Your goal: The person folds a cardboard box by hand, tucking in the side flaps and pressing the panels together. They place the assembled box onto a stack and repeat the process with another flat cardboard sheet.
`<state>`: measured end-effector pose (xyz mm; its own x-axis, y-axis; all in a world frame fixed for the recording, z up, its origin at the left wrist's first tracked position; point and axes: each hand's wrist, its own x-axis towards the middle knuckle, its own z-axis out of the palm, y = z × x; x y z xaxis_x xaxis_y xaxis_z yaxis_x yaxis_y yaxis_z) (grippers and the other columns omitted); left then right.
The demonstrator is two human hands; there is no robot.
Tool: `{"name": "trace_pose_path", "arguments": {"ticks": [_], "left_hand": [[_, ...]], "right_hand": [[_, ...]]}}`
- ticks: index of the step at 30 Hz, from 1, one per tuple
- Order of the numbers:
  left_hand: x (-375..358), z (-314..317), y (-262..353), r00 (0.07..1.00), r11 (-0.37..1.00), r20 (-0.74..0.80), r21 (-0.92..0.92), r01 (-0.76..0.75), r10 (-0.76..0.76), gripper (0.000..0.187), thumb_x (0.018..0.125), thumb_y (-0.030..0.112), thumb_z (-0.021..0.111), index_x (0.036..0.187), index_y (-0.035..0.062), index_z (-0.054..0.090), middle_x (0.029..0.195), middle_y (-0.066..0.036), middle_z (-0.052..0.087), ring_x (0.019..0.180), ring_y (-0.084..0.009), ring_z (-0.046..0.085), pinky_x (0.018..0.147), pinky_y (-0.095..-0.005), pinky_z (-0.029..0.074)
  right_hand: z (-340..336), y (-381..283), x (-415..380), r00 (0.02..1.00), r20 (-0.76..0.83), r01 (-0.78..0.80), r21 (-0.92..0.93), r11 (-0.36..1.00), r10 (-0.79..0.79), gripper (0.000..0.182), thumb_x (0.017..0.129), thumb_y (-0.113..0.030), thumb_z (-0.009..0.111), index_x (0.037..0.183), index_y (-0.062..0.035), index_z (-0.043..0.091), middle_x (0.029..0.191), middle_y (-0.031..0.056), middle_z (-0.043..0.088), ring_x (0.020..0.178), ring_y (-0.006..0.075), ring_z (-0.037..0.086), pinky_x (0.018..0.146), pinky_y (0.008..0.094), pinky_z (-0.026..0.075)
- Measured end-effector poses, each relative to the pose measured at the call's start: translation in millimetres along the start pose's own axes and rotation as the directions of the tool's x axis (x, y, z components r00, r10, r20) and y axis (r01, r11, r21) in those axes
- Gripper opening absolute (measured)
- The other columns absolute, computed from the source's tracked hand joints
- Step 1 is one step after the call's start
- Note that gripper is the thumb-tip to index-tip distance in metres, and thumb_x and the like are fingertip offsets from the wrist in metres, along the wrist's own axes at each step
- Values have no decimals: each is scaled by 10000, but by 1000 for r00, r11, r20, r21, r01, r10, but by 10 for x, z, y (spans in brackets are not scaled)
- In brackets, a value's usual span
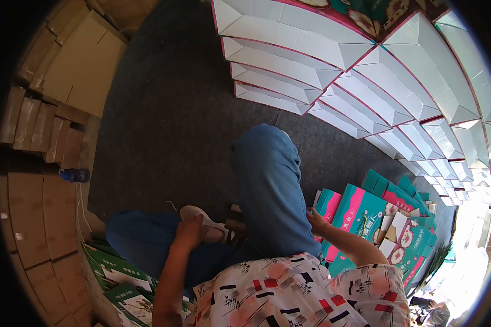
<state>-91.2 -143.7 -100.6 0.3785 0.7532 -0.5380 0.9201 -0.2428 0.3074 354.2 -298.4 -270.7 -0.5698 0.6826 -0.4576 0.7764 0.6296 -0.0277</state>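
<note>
My left hand (pixel 189 233) is down at a light-coloured shoe (pixel 195 211) on my foot, overlapping it in this view; its fingers are mostly hidden. My right hand (pixel 316 220) is beside my raised, jeans-covered knee (pixel 270 169), with fingers apart and nothing visible in them. Close to that hand stand teal and pink printed cartons (pixel 350 218), piled at my right side. By my left leg lie green and white printed flat cartons (pixel 124 294).
Rows of open white boxes with pink edges (pixel 289 54) are stacked ahead and to the right. Brown cartons (pixel 33 207) line the left side, with a dark blue bottle (pixel 75 175) by them. Dark floor (pixel 163 109) lies between. Bright light comes from the right.
</note>
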Motion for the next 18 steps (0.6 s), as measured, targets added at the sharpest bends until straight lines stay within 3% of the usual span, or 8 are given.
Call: {"name": "trace_pose_path", "arguments": {"ticks": [5, 8, 10, 12, 15, 18], "left_hand": [[-33, 32, -33, 1000, 1000, -3, 17, 6, -6, 395, 837, 287, 591, 1130, 24, 557, 1025, -191, 614, 907, -353, 617, 782, -442, 486], [-51, 33, -11, 1000, 999, 0, 23, 32, -32, 406, 836, 291, 593, 1139, 25, 555, 1029, -194, 614, 912, -357, 616, 785, -441, 487], [-34, 64, -17, 1000, 1000, -15, 22, 21, -21, 419, 833, 295, 596, 1151, 26, 552, 1035, -197, 613, 917, -358, 616, 788, -443, 487], [-54, 116, -55, 999, 1000, -40, 17, -18, 19, 436, 831, 300, 599, 1168, 28, 547, 1046, -199, 610, 923, -357, 616, 792, -445, 486], [-42, 59, -21, 998, 998, 63, 56, 19, -22, 455, 829, 305, 599, 1187, 31, 539, 1055, -199, 608, 933, -356, 613, 797, -447, 483], [-28, 85, -23, 999, 999, 33, 47, 23, -24, 451, 828, 308, 599, 1180, 32, 541, 1050, -199, 610, 935, -357, 612, 796, -449, 483]], "right_hand": [[-87, -79, -100, 999, 24, 24, -115, 993, -22, 437, 761, -230, 583, 1144, -20, 591, 1172, 174, 551, 1192, 303, 446, 1016, 499, 325], [444, -245, -17, 992, -103, -88, -82, 993, 79, 439, 782, -261, 552, 1172, -62, 590, 1202, 168, 544, 1212, 296, 434, 1050, 508, 270], [639, -333, 146, 965, -256, -65, 3, 998, 63, 401, 792, -272, 536, 1142, -87, 598, 1168, 151, 556, 1183, 287, 452, 1039, 487, 275], [587, -430, 368, 981, -170, -76, 87, 993, 90, 385, 795, -274, 532, 1129, -93, 600, 1151, 144, 560, 1170, 284, 458, 1031, 477, 279], [485, -520, 501, 992, -54, -108, 155, 982, 117, 362, 800, -278, 525, 1108, -103, 602, 1125, 134, 566, 1150, 279, 467, 1019, 464, 285], [453, -560, 523, 992, 15, -128, 188, 974, 127, 340, 805, -282, 518, 1087, -113, 603, 1098, 123, 571, 1130, 274, 477, 1007, 450, 291]]}}
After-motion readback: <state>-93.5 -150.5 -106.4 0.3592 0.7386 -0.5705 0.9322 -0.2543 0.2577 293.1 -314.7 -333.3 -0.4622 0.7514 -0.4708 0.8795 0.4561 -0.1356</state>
